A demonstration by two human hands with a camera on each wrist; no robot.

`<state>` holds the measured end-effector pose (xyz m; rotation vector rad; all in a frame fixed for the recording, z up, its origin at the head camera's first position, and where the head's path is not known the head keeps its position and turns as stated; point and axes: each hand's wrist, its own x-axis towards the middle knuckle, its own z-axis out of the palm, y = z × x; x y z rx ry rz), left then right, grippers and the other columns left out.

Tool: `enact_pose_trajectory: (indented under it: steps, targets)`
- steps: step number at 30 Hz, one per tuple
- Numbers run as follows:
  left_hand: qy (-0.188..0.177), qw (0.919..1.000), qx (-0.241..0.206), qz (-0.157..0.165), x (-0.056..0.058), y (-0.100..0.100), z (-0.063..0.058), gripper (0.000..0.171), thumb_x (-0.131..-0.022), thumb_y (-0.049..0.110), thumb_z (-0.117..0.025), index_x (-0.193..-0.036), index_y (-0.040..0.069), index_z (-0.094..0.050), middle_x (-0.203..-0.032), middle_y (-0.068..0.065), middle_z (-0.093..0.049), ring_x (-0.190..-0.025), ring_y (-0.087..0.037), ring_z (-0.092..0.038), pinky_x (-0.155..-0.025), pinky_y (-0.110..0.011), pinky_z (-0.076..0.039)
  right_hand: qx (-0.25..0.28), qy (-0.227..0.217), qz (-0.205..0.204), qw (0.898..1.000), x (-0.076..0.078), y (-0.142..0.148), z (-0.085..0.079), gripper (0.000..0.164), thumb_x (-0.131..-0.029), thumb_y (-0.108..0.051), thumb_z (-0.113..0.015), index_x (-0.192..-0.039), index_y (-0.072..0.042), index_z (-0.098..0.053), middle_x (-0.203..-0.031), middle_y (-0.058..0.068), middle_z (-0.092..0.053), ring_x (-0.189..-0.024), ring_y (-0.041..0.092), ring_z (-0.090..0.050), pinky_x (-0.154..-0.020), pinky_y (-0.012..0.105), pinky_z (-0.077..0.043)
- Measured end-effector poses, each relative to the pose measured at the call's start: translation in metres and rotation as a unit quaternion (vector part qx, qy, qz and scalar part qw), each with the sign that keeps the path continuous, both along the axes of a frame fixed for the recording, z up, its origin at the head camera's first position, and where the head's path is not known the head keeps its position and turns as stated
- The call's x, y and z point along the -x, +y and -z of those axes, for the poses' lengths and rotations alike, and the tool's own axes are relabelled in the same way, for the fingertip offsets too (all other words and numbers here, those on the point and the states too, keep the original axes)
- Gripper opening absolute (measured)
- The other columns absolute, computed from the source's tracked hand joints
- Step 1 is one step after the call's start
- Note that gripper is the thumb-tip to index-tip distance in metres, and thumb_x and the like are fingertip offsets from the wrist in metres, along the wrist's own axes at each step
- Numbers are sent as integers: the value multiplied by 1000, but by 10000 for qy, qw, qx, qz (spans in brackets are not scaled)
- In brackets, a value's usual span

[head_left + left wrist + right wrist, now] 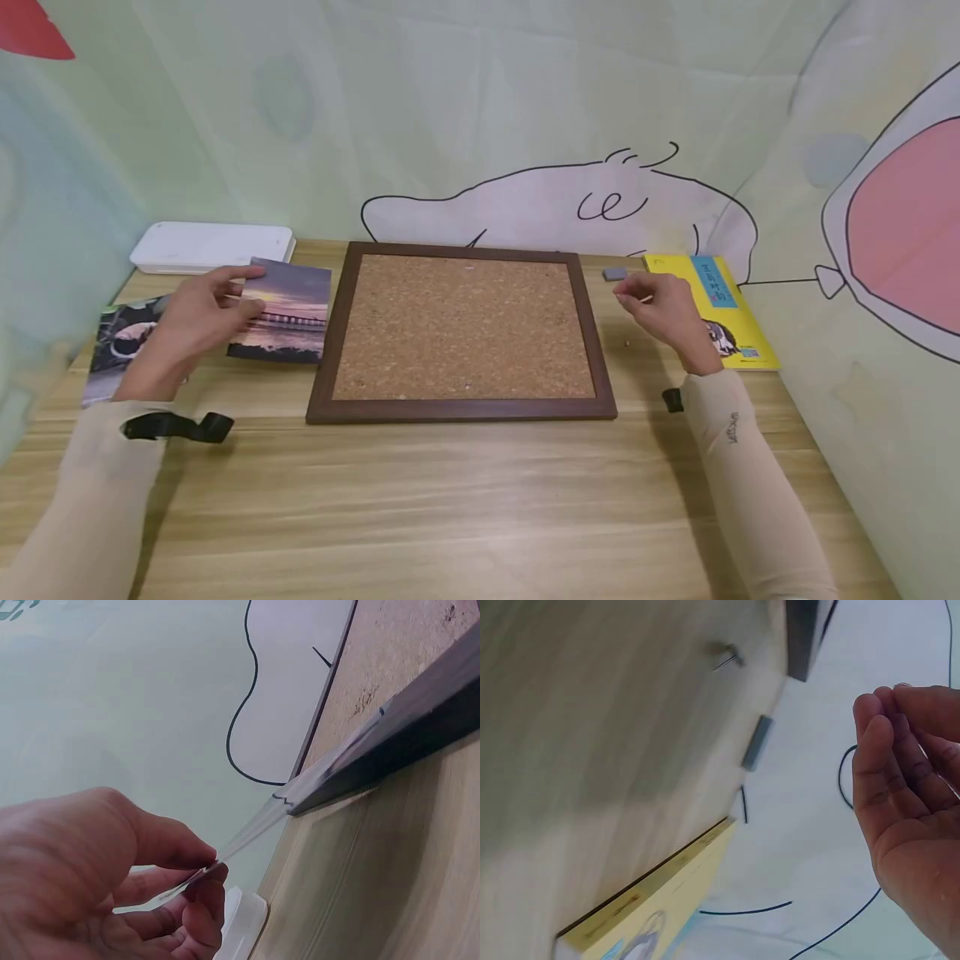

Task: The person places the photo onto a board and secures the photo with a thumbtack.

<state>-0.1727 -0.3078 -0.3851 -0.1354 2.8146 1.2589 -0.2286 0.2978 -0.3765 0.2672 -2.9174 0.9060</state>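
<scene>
While the left hand (198,321) clamped its left edge between thumb and fingers, the photo (288,312) sat just left of the board (465,325), its far side reaching the dark frame; whether it touched could not be told. It looked thin and light — springy rather than limp, probably glossy enough to slip a little and easily creased or smudged. An edge or a corner seemed the best hold, with flat pads and little squeeze.

Off to the board's right, the right hand (663,312) hung with its fingers curled and fingertips drawn together; nothing showed between them, though something small could have been hidden. Beneath it and nearer the board, a pin (627,342) lay on the counter (450,500), likely sharp, best taken by its head.

Farther out, a second photo (118,346) lay partly behind the left hand, with a white case (213,242) beyond — and across the counter, a grey block (615,273) and a yellow book (738,325).
</scene>
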Motion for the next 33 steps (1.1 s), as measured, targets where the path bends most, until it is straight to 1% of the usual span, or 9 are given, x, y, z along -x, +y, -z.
enact_pose_trajectory:
  steps: [5,9,13,15,20,22,25,27,33]
  targets:
    - [95,9997,-167,150,3,9,-1,60,-108,18,-59,-164,8,-42,-139,-28,-50,-83,2,-56,-64,-22,-57,89,270,-68,9996,4,-9,-3,17,-104,-16,-69,-112,-3,-77,-107,18,-78,-96,33,-71,-79,32,-52]
    - [79,9993,-256,245,8,20,-2,61,-106,15,-60,-164,7,-41,-139,-27,-51,-80,3,-57,-64,-21,-57,276,421,-123,9987,7,-17,-4,15,-102,-15,-70,-110,-3,-77,-106,18,-79,-93,32,-72,-76,28,-52]
    - [-8,9989,-332,338,12,30,-2,63,-106,15,-62,-165,8,-41,-147,-33,-50,-81,4,-59,-65,-21,-56,530,340,-106,9980,10,-27,-4,15,-102,-15,-72,-110,-4,-77,-106,18,-78,-92,29,-70,-75,24,-51]
    - [-29,9988,-319,373,15,34,-1,63,-105,15,-62,-164,8,-42,-148,-34,-49,-89,-4,-64,-66,-21,-54,622,313,-95,9975,10,-33,-3,15,-101,-15,-72,-109,-4,-77,-105,17,-78,-91,28,-70,-74,23,-51]
    - [0,9987,-188,482,22,45,0,60,-103,16,-65,-160,7,-48,-139,-33,-61,-90,-4,-64,-67,-22,-50,735,386,-162,9964,11,-45,-1,13,-101,-13,-73,-107,-3,-78,-101,18,-79,-89,26,-71,-72,23,-50]
    - [-50,9983,-181,560,26,49,-1,60,-103,16,-65,-159,7,-49,-136,-32,-64,-85,0,-61,-66,-24,-50,742,378,-130,9964,11,-50,-1,14,-101,-13,-73,-108,-3,-78,-102,18,-80,-89,26,-71,-73,24,-50]
    - [-205,9974,-211,656,30,54,0,61,-104,17,-64,-161,8,-47,-138,-31,-64,-88,-6,-62,-66,-27,-50,737,286,-25,9969,10,-57,-3,15,-102,-16,-72,-111,-6,-78,-104,16,-80,-92,28,-70,-76,28,-50]
    - [-313,9966,-295,699,32,57,1,62,-104,17,-64,-162,8,-45,-140,-32,-63,-90,-7,-63,-67,-27,-50,791,244,-3,9966,9,-62,-5,15,-102,-18,-72,-111,-8,-78,-104,14,-79,-93,27,-68,-77,30,-50]
    - [-395,9935,-586,892,36,68,5,63,-105,12,-64,-163,5,-43,-142,-34,-62,-91,-5,-65,-69,-27,-52,1104,301,-332,9929,12,-77,-9,14,-101,-14,-72,-109,-3,-78,-101,17,-78,-87,24,-65,-71,24,-49]
